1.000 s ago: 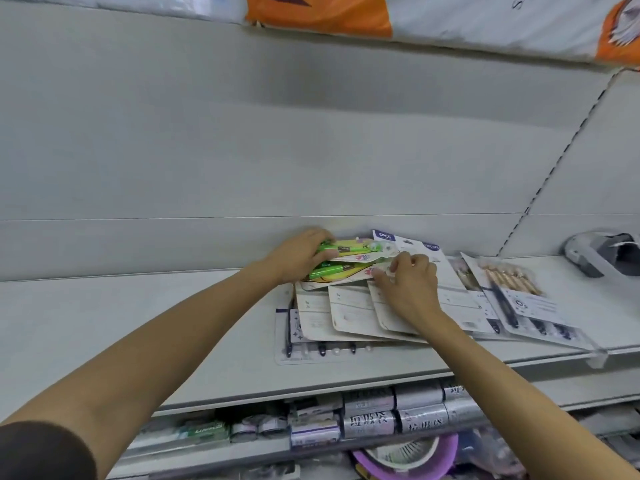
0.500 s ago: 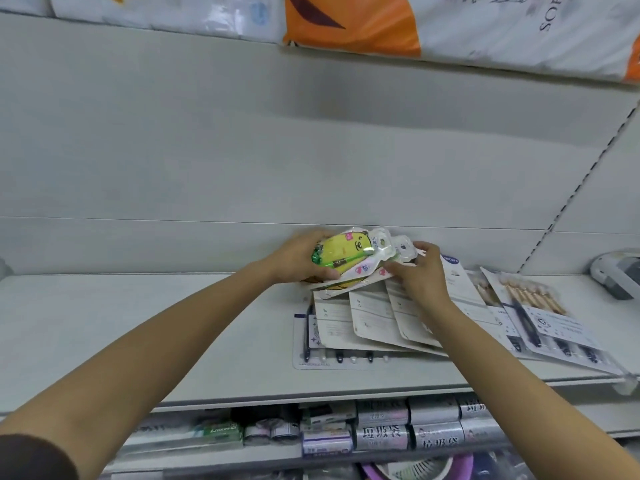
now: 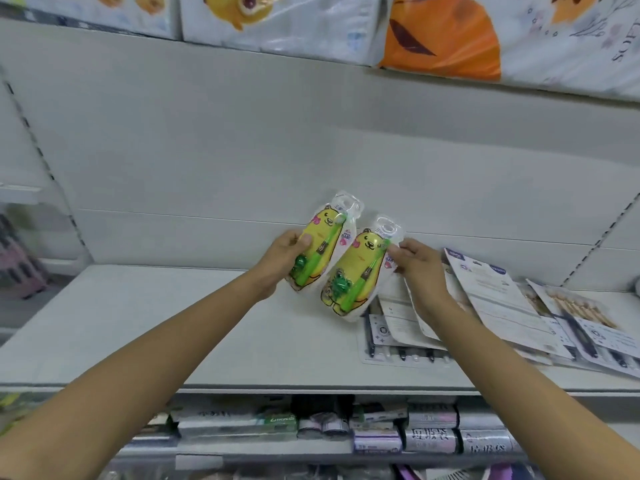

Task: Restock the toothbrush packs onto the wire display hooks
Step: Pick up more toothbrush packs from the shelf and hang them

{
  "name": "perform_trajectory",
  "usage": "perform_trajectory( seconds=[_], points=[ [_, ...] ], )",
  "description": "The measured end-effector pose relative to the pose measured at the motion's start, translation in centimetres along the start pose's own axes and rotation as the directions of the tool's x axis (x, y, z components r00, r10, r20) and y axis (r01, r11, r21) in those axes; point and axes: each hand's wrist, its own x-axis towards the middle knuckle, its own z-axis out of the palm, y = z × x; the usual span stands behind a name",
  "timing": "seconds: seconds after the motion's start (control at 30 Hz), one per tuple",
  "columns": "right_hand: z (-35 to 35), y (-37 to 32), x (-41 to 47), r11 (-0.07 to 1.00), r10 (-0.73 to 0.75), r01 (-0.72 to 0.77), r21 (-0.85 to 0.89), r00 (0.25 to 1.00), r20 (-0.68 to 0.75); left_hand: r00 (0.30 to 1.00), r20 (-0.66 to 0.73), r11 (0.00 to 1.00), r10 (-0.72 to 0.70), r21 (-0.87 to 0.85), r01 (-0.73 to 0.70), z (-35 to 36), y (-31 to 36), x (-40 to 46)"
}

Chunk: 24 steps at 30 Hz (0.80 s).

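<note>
Left hand (image 3: 284,258): grip closed on one yellow bear toothbrush pack (image 3: 320,247), thumb across its front, held above the shelf (image 3: 173,323). Right hand (image 3: 417,268): grip pinching the upper right edge of a second bear pack (image 3: 356,275), just beside and partly overlapping the first. Each pack: one green toothbrush. Shelf, right: a pile of flat carded toothbrush packs (image 3: 491,299), overlapping; count unclear.

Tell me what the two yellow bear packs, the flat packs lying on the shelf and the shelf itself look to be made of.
Bear packs: glossy clear plastic film, seemingly over yellow printed card; it shines and crinkles at the edges.
Flat packs: matte white printed card backs, probably under clear blisters.
Shelf: smooth, flat pale grey, likely painted metal, though the look leaves it open.
</note>
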Motion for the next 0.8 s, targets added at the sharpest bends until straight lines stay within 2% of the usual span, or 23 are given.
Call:
perform_trajectory(
  seconds=[0.27,0.53,0.8],
  points=[
    [12.8,-1.6,-5.5,0.997,-0.013,0.015,-0.073,0.999,0.035,0.997,-0.015,0.995,0.070,-0.073,-0.071,-12.7,-1.3,-5.9],
    [25.8,-3.2,-12.0,0.984,-0.049,0.056,-0.167,0.998,0.051,0.999,-0.035,0.996,0.024,-0.089,-0.028,-25.4,-3.1,-13.3],
    [33.7,-3.9,-17.1,0.967,-0.056,0.097,-0.234,0.983,0.177,0.990,-0.140,0.990,-0.029,-0.138,0.009,-34.0,-5.3,-21.0]
  ],
)
